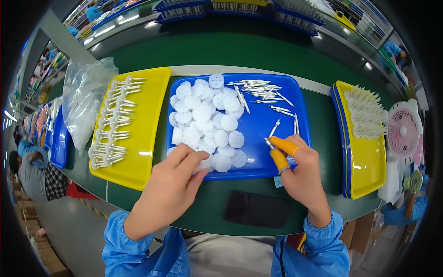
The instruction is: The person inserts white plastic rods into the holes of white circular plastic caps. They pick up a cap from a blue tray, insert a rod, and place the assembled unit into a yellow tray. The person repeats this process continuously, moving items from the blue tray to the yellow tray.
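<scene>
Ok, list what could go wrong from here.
1. The left hand takes a white disc at the blue tray's near rim; the discs lie piled loosely, so neighbours could be nudged over the edge.
2. The right hand, with orange finger cots, pinches a thin pin; it might slip free.
3. The black phone lies below the hands near the table edge and might get knocked off.
</scene>
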`<control>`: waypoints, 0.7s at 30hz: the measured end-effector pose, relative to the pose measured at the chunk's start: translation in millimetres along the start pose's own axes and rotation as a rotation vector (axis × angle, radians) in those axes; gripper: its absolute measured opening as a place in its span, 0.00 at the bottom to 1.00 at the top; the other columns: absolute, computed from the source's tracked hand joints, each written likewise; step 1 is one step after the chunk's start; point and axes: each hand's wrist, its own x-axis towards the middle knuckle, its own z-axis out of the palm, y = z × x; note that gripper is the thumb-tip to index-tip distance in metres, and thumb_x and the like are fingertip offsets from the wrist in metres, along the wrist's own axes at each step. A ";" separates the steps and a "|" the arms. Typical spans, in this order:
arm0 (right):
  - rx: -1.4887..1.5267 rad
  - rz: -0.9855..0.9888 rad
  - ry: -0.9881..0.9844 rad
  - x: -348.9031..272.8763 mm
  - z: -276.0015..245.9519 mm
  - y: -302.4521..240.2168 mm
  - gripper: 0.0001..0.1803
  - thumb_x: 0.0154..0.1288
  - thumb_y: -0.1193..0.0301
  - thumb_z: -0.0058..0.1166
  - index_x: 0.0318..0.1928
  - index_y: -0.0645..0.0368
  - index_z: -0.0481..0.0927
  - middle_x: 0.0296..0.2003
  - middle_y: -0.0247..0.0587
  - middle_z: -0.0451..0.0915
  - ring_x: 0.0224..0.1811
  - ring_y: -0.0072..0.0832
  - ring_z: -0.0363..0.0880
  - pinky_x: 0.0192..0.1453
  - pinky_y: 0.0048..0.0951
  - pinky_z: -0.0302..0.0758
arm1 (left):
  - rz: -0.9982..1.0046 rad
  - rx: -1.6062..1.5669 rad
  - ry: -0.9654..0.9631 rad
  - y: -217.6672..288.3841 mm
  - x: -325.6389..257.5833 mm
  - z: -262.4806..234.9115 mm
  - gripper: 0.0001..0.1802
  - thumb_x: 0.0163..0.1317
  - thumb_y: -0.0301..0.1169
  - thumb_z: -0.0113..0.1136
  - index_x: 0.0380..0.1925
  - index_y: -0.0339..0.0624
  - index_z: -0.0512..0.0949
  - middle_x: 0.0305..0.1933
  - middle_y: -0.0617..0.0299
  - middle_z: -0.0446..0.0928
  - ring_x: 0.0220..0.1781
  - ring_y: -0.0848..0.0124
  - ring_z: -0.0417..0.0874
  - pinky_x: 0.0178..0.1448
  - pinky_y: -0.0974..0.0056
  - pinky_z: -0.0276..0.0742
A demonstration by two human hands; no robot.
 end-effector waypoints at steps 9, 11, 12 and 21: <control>0.182 -0.143 0.032 2.4 -3.6 -29.5 0.26 0.56 0.89 0.66 0.57 0.67 0.88 0.36 0.47 0.81 0.36 0.42 0.76 0.39 0.38 0.74 | -0.141 -0.580 -0.082 8.3 49.1 18.0 0.11 0.74 0.22 0.68 0.53 0.30 0.83 0.38 0.59 0.87 0.38 0.74 0.92 0.44 0.71 0.87; 0.160 -0.170 0.020 3.0 -3.0 -30.8 0.28 0.52 0.90 0.66 0.58 0.67 0.88 0.37 0.47 0.80 0.36 0.43 0.76 0.39 0.38 0.74 | -0.186 -0.662 -0.012 8.5 48.9 30.9 0.10 0.74 0.20 0.67 0.53 0.30 0.82 0.39 0.58 0.88 0.42 0.72 0.93 0.46 0.70 0.89; 0.162 -0.182 0.005 0.0 -0.6 -27.1 0.31 0.47 0.89 0.65 0.57 0.69 0.87 0.40 0.47 0.80 0.38 0.45 0.76 0.40 0.40 0.74 | -0.210 -0.711 0.014 12.2 49.4 35.1 0.10 0.74 0.20 0.67 0.52 0.29 0.82 0.40 0.58 0.88 0.43 0.72 0.93 0.47 0.70 0.89; 0.070 -0.151 -0.116 -5.5 7.4 -21.3 0.29 0.44 0.87 0.64 0.54 0.73 0.87 0.42 0.48 0.79 0.43 0.46 0.77 0.48 0.43 0.76 | -0.102 -0.549 0.030 6.2 41.5 50.7 0.12 0.69 0.18 0.69 0.51 0.32 0.85 0.47 0.54 0.85 0.46 0.66 0.92 0.46 0.65 0.92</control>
